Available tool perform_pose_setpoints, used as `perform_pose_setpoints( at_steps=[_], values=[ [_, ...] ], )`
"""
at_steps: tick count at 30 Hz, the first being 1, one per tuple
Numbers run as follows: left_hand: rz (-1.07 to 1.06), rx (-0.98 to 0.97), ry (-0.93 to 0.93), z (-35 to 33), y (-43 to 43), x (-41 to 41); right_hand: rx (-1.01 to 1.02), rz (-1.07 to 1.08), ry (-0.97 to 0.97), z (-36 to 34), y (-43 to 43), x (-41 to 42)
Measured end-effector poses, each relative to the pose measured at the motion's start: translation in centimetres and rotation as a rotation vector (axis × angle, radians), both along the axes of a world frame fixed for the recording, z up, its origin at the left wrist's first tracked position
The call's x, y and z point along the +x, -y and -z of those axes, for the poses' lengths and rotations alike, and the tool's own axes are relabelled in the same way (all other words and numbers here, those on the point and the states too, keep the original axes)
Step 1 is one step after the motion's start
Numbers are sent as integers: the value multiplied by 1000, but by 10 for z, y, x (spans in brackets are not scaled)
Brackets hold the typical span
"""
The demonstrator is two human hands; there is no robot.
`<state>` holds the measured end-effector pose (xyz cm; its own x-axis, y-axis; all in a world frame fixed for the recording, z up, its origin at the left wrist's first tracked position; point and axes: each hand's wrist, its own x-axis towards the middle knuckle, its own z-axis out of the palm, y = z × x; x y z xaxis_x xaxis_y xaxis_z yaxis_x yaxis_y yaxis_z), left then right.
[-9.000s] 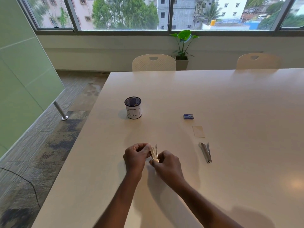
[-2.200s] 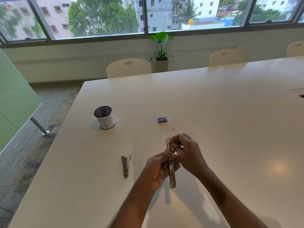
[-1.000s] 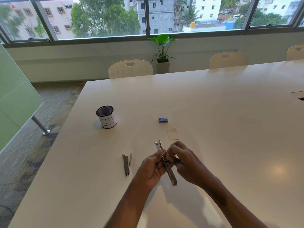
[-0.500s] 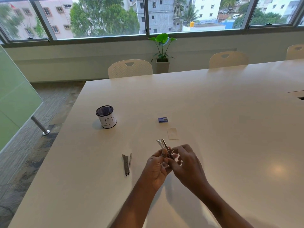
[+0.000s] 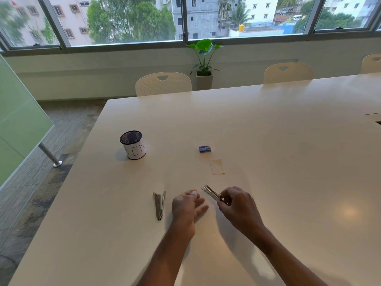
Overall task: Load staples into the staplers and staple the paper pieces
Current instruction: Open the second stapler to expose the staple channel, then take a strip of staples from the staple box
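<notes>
Hands first: the right hand [image 5: 237, 205] pinches a slim metal stapler [image 5: 212, 194] by its near end, fingers curled round it, nose poking up and away to the left, clear of the desk [image 5: 288, 141]. The left hand [image 5: 186, 205] is empty just beside it, fingers spread and relaxed, low over the desk.

That's the first worry: one hand, a grip at the very end, and a long smooth bar beyond it. It could pivot or slip out. The fingers hide the back of it, so I can't tell whether it's fully snapped closed. If it isn't, the staple strip may slide out.

Move outward. A second stapler [image 5: 159, 205] lies flat just left of the left hand, and a careless sweep would knock it away.

Ahead, the paper [image 5: 216, 166] sits flat on the desk, small and light. Push the stapler's mouth onto it without the left hand pinning it and it will likely skate off or take the staple crooked.

Right behind the paper is the staple box [image 5: 205, 149], so a reach for it over the paper could drag the piece along.

The cup [image 5: 133, 144] stands well apart on the left, no threat.
</notes>
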<state>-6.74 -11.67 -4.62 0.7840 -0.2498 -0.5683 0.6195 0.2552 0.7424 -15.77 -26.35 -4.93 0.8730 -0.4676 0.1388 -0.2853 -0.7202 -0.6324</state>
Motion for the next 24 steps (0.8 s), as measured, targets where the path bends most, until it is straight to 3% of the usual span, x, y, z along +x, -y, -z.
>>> perform_pose_setpoints(
  at_steps=[9,24],
  values=[
    [-22,75,136,1,-9,16,-17,-2,-48,10,3,2],
    [64,208,365,-5,20,87,264,-4,58,-23,74,57]
  ],
)
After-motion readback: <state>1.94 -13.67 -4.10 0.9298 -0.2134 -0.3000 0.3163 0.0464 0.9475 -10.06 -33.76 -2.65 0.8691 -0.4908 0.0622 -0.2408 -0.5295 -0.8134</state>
